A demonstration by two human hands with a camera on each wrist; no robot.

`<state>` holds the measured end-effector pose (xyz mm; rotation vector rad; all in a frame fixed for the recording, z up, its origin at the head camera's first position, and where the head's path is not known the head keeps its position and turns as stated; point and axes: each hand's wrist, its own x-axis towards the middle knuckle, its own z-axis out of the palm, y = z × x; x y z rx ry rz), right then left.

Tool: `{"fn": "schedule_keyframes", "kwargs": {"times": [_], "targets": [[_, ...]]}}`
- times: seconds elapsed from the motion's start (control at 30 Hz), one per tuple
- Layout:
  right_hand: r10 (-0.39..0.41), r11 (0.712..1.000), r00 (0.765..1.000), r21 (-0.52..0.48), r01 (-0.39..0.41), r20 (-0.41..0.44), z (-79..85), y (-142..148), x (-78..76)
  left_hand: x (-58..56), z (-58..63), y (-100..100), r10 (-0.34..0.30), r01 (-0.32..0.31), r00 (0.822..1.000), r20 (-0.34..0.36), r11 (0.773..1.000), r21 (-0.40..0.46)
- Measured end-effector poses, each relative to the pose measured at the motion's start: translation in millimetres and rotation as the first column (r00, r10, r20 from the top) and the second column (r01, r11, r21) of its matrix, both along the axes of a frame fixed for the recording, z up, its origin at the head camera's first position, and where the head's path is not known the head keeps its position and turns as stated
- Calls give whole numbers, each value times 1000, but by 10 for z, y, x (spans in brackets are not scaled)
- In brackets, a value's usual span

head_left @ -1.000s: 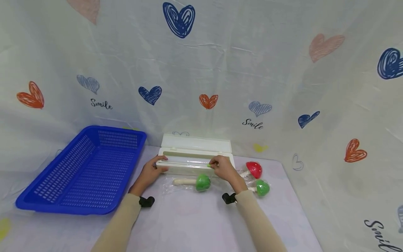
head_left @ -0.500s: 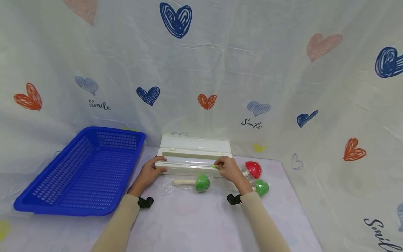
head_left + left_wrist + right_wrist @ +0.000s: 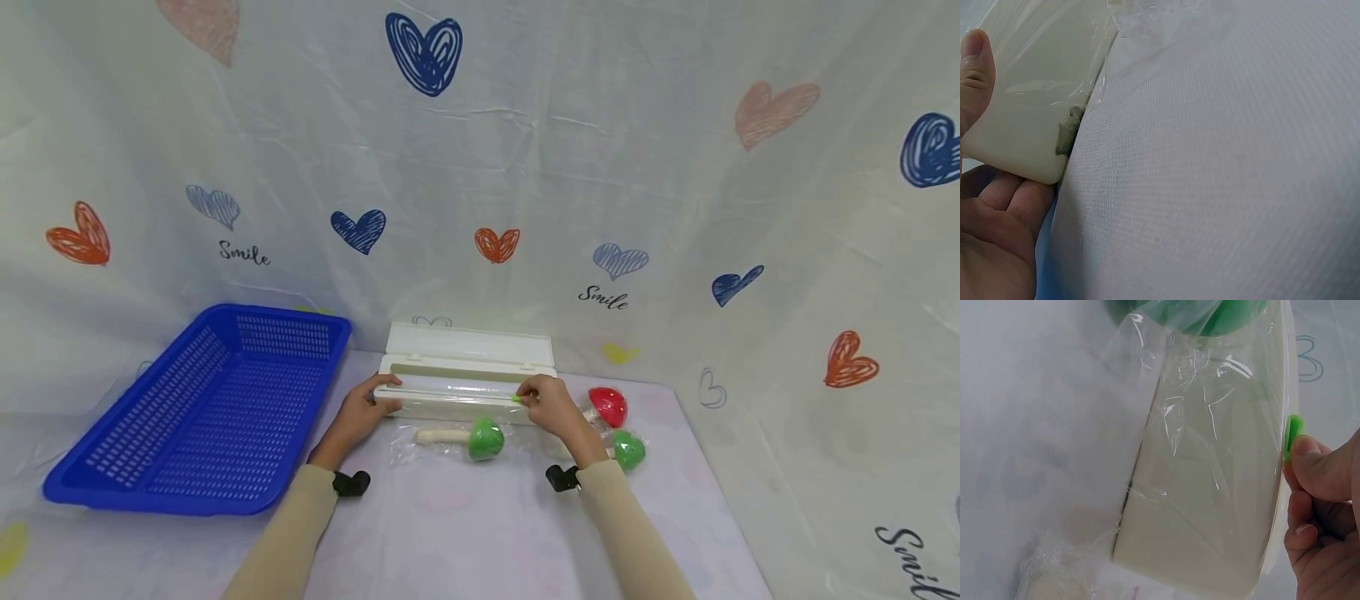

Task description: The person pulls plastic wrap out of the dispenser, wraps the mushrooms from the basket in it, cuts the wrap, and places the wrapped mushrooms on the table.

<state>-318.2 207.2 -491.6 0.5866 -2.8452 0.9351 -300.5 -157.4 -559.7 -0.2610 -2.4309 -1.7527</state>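
Observation:
A white cling film dispenser box [image 3: 442, 409] lies with its hinged lid [image 3: 468, 343] raised and a roll of clear film inside. My left hand [image 3: 358, 418] grips the box's left end, thumb on the front face and fingers at the end in the left wrist view. With thumb and fingers my right hand [image 3: 555, 410] pinches a small green slide cutter [image 3: 1293, 432] on the box's front edge, near its right end. Clear film [image 3: 1210, 419] hangs over the front face. Just before the box lies a film-wrapped toy mushroom with a green cap [image 3: 486, 439].
A blue perforated basket [image 3: 225, 492] stands on the left. Right of my right hand lie a wrapped red-capped mushroom [image 3: 608, 407] and another green-capped one [image 3: 628, 450], partly behind the wrist. A heart-printed curtain [image 3: 487, 150] rises behind the table.
My right hand has slid the green cutter rightward along the box edge, mostly in the first half second. The left hand keeps its grip on the box. The head view shifts slightly.

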Motion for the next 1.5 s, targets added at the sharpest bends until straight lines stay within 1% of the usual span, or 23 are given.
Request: {"fn": "schedule_keyframes", "kwargs": {"times": [0.17, 0.27, 0.4, 0.5, 0.6, 0.83, 1.0, 1.17, 1.27, 1.37, 1.43, 1.5], "targets": [[5, 1000, 1000, 22, -4, -24, -14, 1, -14, 8, 8, 6, -6, 6, 1000, 24, 1000, 15], [1, 999, 999, 42, 0, -34, -31, 11, -21, 3, 1, 5, -10, 9, 1000, 24, 1000, 11], [-2, 999, 999, 36, 3, -42, -28, 19, -18, 4, 1, 0, -11, 11, 1000, 19, 1000, 8], [-9, 1000, 999, 15, 10, -39, -18, 20, -9, 8, 7, -8, -9, 9, 1000, 19, 1000, 17], [-34, 999, 999, -5, 34, -38, -29, 34, 0, 5, 4, -19, -13, 12, 1000, 18, 1000, 18], [-86, 992, 996, -97, 83, -23, -83, 91, 26, 19, 8, -11, -7, 7, 1000, 27, 1000, 9], [-107, 985, 992, -143, 97, -63, -152, 127, 32, 41, 16, 18, 11, -11, 1000, 11, 1000, 9], [-110, 984, 990, -154, 95, -91, -174, 221, 66, 38, 0, 84, -6, 6, 1000, 7, 999, 37], [-155, 979, 983, -146, 140, -98, -187, 316, 85, 28, -8, 93, -28, 27, 999, 25, 999, 36], [-196, 972, 977, -151, 182, -88, -193, 405, 90, 25, -8, 71, -8, 7, 999, 45, 1000, 27], [-199, 971, 976, -151, 185, -84, -201, 453, 78, 24, -5, 55, 8, -9, 999, 45, 1000, 27], [-189, 972, 980, -157, 177, -69, -198, 486, 76, 25, 4, 52, 5, -7, 999, 42, 999, 34]]}}
